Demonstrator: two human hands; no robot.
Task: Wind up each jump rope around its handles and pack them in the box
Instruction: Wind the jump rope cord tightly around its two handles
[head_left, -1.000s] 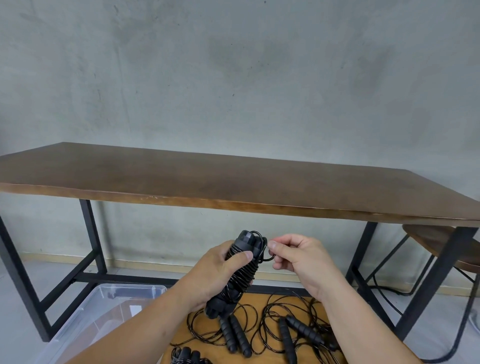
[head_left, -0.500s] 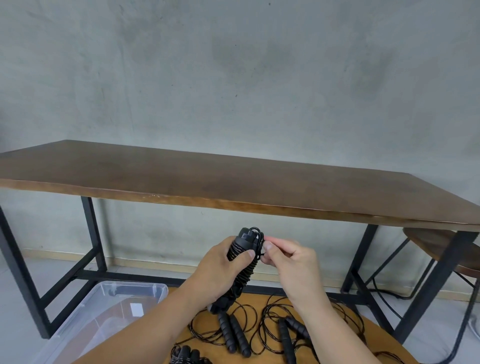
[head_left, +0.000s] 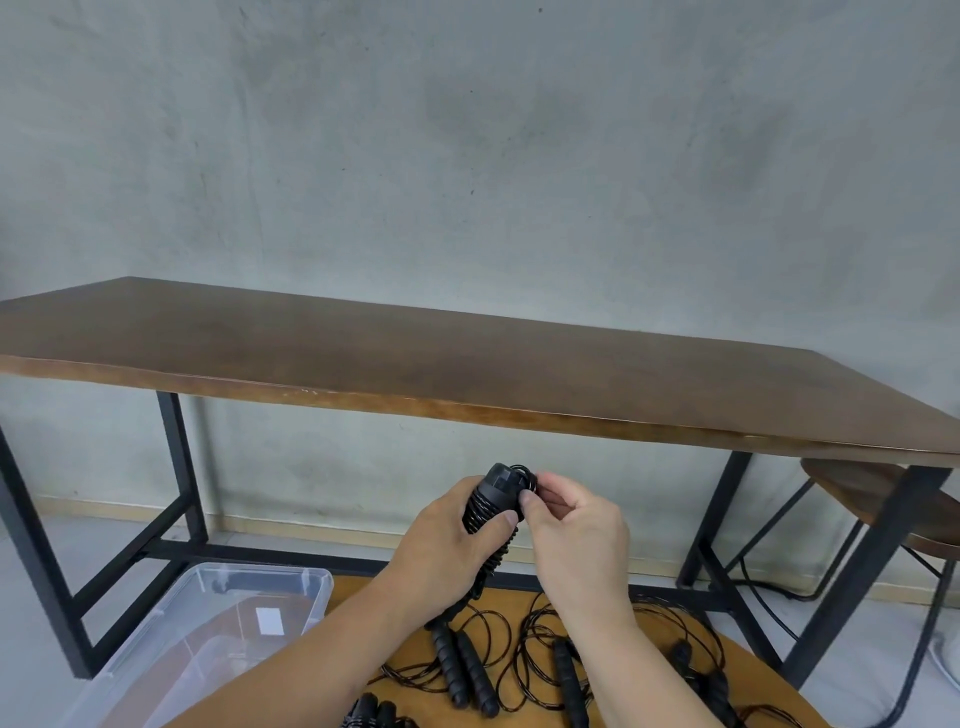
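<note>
My left hand (head_left: 441, 551) grips a black jump rope (head_left: 493, 501) whose cord is wound round its paired handles, held upright in front of me. My right hand (head_left: 576, 530) pinches the last loop of cord at the top end of the handles. Below, several loose black jump ropes (head_left: 519, 660) lie tangled on a round wooden surface (head_left: 748, 670). A wound rope bundle (head_left: 371, 712) shows at the bottom edge. The clear plastic box (head_left: 218, 618) stands on the floor at lower left.
A long brown table (head_left: 467, 364) on black metal legs stands against a grey concrete wall. A wooden stool (head_left: 878, 499) sits at the right with a black cable on the floor beneath it.
My right hand has closed in from the right onto the top of the handles, taking the loop of cord with it. The wound rope has tipped slightly toward me.
</note>
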